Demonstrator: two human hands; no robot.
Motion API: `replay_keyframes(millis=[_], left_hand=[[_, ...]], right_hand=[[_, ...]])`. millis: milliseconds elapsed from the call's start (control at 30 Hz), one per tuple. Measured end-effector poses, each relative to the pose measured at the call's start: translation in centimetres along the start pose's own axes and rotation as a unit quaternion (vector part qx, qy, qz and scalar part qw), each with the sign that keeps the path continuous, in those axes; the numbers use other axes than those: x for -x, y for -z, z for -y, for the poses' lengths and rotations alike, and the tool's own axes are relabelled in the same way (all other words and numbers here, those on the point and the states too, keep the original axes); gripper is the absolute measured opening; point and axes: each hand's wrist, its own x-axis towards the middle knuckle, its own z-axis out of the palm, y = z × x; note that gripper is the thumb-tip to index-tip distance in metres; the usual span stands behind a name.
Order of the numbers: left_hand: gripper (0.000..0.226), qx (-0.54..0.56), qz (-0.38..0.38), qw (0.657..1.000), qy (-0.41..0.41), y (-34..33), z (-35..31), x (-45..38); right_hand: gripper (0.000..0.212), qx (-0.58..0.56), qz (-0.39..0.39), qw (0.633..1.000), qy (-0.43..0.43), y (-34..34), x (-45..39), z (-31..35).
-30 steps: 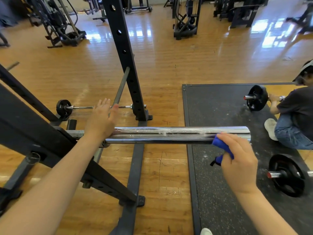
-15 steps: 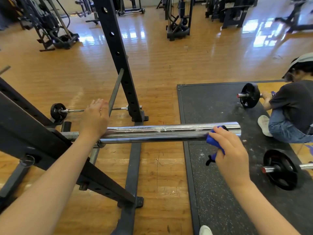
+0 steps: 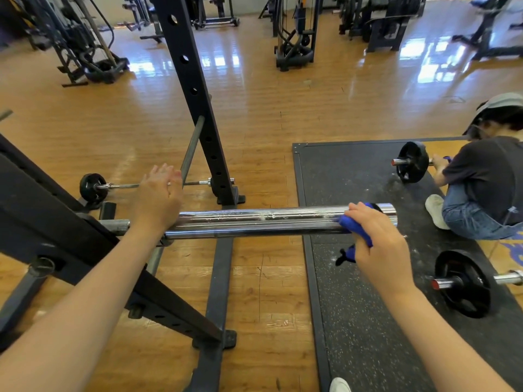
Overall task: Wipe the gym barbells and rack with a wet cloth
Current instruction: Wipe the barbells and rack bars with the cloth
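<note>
Currently, left to right. Black steel rack (image 3: 195, 89): slanted perforated upright, angled brace at near left, carrying the bar.

Left hand (image 3: 158, 198): fingers straight and spread, palm resting on the inner end of the long chrome barbell sleeve (image 3: 254, 222), steadying it.

Sleeve: lies level across the view, white residue streaked along its top.

Right hand (image 3: 379, 244): fingers curled round a wet blue cloth (image 3: 355, 229), pinching it against the sleeve near its outer end.

Risks, judged: a flat palm on wet chrome may slip, letting the bar roll on its supports; the cloth's dangling tail could slide off the free end; residue may smear rather than lift.

Seated person (image 3: 486, 188) on the black rubber mat (image 3: 353, 321), beside two plate-loaded bars.

Containers: none visible, no bucket or basin.
</note>
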Motion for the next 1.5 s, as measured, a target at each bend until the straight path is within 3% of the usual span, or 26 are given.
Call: replay_keyframes(millis=[133,233,367,500,700,867,1033,1133,1233,1333,1500], left_hand=[[0.055,-0.026,0.006,0.999,-0.045,0.6,-0.3,0.7],[0.063,-0.11,-0.002,0.987,-0.114,0.6,0.5,2.6],[0.063,-0.167,0.022,0.98,-0.109,-0.2,1.3,3.9],[0.065,-0.158,0.026,0.981,-0.111,-0.3,1.2,3.4],[0.085,-0.142,0.054,0.985,-0.08,-0.1,1.1,2.8],[0.059,-0.145,0.092,0.984,-0.047,0.1,0.6,1.8],[0.05,-0.088,0.135,0.987,-0.022,0.6,-0.3,-0.8],[0.046,-0.074,0.114,0.99,-0.035,0.8,-0.5,-1.0],[0.045,-0.035,0.023,0.998,-0.052,1.2,-0.6,-0.1],[0.051,-0.03,-0.044,0.997,-0.063,1.2,-0.3,1.1],[0.058,-0.109,-0.013,0.988,-0.105,-0.5,1.3,3.6]], right_hand=[[0.04,0.005,-0.011,0.998,-0.068,0.3,-0.6,-0.2],[0.032,0.0,-0.01,0.995,-0.097,0.2,-1.5,0.1],[0.026,-0.012,-0.025,0.993,-0.114,0.3,-2.8,1.0],[0.029,-0.003,0.029,0.999,-0.04,-1.1,-3.8,2.2],[0.051,-0.008,0.008,1.0,0.004,-1.2,-1.0,1.2],[0.043,-0.008,-0.008,0.999,0.036,-1.3,1.7,0.9],[0.043,-0.022,-0.009,0.999,0.03,-0.8,3.0,1.5],[0.044,-0.03,-0.055,0.998,0.011,0.1,2.0,2.1],[0.04,-0.021,-0.067,0.998,0.003,0.5,-0.7,2.2],[0.034,0.002,-0.025,1.0,-0.007,-0.2,-4.0,2.2],[0.028,0.02,0.083,0.992,-0.091,-0.9,-6.2,2.9]])
